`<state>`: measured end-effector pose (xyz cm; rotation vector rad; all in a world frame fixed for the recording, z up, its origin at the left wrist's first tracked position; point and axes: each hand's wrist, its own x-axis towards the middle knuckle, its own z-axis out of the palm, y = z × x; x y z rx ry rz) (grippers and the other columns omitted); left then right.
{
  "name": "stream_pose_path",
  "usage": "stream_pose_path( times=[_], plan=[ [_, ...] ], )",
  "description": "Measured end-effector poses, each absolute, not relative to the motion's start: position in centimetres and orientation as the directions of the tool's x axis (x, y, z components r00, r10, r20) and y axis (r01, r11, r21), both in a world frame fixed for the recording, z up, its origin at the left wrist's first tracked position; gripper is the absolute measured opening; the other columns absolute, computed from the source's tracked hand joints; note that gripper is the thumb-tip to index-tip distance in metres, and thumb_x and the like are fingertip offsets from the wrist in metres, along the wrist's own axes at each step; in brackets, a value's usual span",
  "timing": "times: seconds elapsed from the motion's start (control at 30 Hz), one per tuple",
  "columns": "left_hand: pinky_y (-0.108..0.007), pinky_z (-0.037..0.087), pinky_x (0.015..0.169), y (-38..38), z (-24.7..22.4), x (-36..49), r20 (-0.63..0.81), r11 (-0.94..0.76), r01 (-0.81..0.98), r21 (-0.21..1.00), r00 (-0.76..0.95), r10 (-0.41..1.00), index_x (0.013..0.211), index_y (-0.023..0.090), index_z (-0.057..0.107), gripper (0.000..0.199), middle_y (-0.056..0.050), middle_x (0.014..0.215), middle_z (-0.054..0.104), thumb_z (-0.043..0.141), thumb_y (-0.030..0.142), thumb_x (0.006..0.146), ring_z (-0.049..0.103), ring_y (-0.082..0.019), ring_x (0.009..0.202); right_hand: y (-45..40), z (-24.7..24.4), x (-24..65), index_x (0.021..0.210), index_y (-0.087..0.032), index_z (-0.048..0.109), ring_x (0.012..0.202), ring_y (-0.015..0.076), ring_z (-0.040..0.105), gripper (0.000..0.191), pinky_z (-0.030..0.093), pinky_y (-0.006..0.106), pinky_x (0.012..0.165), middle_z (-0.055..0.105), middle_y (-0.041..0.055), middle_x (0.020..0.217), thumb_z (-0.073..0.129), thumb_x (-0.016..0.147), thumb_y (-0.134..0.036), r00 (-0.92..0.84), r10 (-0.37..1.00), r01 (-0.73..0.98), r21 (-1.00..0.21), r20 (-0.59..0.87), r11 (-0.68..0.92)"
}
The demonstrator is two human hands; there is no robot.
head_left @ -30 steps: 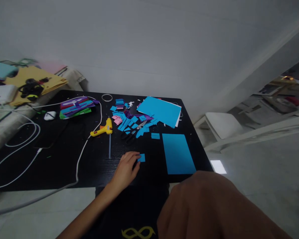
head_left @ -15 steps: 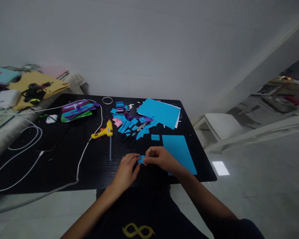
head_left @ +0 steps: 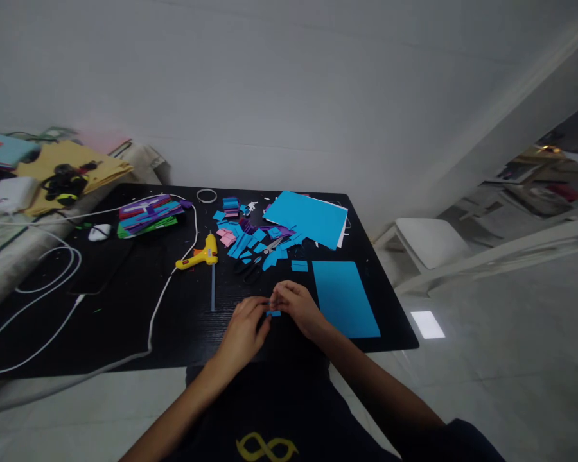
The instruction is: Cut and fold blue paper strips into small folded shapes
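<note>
"Where was the small blue piece point(head_left: 274, 314)?"

"On the black table point(head_left: 187, 327), nearer the person than the yellow glue gun point(head_left: 200, 255) and off to its right, partly hidden by fingers."

"And the hands?"

"The left hand point(head_left: 245, 321) lay flat-ish, its thumb parted from the curved fingers, the tips at the piece's left side. The right hand point(head_left: 296, 307) had its fingers bent and bunched over the far edge; I couldn't make out whether they gripped it."

"What else was on the surface?"

"A grey stick point(head_left: 212, 289) just on the gun's near side; scissors point(head_left: 253, 269) and paper cuttings point(head_left: 243, 244) to its right, a blue sheet point(head_left: 347, 298) farther right. Left of it, coloured strips point(head_left: 149, 217) in a stack."

"And the room?"

"A pale wall point(head_left: 270, 96) beyond the gun, a white chair point(head_left: 431, 242) well to its right."

"Had anything changed?"

"Half a second earlier the right fingers were at the piece's right end; they had since shifted toward the left fingertips."
</note>
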<state>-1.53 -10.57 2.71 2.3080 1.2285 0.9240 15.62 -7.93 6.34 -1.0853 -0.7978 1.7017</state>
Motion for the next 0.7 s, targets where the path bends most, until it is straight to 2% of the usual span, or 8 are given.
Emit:
stream_pose_path(
  times=[0.07,0.17,0.3,0.4,0.53,0.7],
  plan=[
    [-0.049,0.053,0.097,-10.6,2.7,-1.5,0.372,-0.557,0.593,0.582,0.414,0.830,0.106,0.020,0.067,0.017,-0.010,0.118,0.069,0.057,0.013,0.095,0.064,-0.028,0.112,-7.7,6.0,15.0,0.069,-0.018,0.059,0.056,0.0111,0.056,0.044,0.046,0.026,0.059,0.059,-0.0023,0.062,0.078,0.076,-0.056,-0.148,0.938,-0.426,-0.836,-0.312,-0.345],
    [-0.048,0.053,0.096,-10.5,2.5,-1.6,0.369,-0.556,0.599,0.576,0.417,0.831,0.106,0.020,0.067,0.017,-0.010,0.118,0.070,0.058,0.012,0.094,0.064,-0.027,0.112,-7.4,5.6,14.2,0.058,-0.020,0.045,0.043,0.0069,0.034,0.053,0.029,0.023,0.046,0.039,-0.0082,0.046,0.075,0.077,-0.060,-0.166,0.928,-0.459,-0.806,-0.335,-0.373],
    [-0.046,0.054,0.095,-10.5,2.5,-1.6,0.379,-0.558,0.604,0.569,0.409,0.830,0.104,0.020,0.067,0.017,-0.009,0.117,0.070,0.059,0.011,0.093,0.064,-0.027,0.111,-7.4,5.3,13.6,0.053,-0.023,0.033,0.041,0.0058,0.021,0.062,0.015,0.024,0.043,0.026,-0.0104,0.043,0.071,0.078,-0.065,-0.211,0.918,-0.442,-0.805,-0.336,-0.396],
    [-0.046,0.054,0.094,-10.5,2.6,-1.6,0.382,-0.562,0.594,0.575,0.413,0.827,0.104,0.020,0.067,0.017,-0.009,0.118,0.070,0.058,0.011,0.093,0.064,-0.027,0.111,-7.6,5.2,13.3,0.052,-0.023,0.031,0.042,0.0058,0.020,0.062,0.015,0.025,0.045,0.026,-0.0101,0.045,0.070,0.078,-0.063,-0.180,0.935,-0.348,-0.870,-0.305,-0.350],
    [-0.047,0.053,0.094,-10.4,2.9,-1.5,0.376,-0.552,0.587,0.592,0.405,0.834,0.104,0.020,0.066,0.018,-0.010,0.115,0.070,0.057,0.010,0.092,0.064,-0.027,0.110,-8.0,4.8,12.7,0.053,-0.022,0.036,0.048,0.0083,0.028,0.054,0.025,0.026,0.049,0.032,-0.0075,0.049,0.067,0.083,-0.056,-0.043,0.981,-0.122,-0.973,-0.191,-0.195],
    [-0.048,0.054,0.091,-10.5,2.9,-1.5,0.386,-0.530,0.584,0.615,0.363,0.848,0.098,0.019,0.062,0.010,-0.010,0.108,0.069,0.059,0.013,0.091,0.064,-0.028,0.104,-8.1,4.4,12.2,0.054,-0.022,0.034,0.056,0.0106,0.031,0.048,0.026,0.027,0.053,0.032,-0.0056,0.055,0.060,0.086,-0.047,0.014,0.994,0.019,-0.994,-0.109,-0.110]
  ],
)
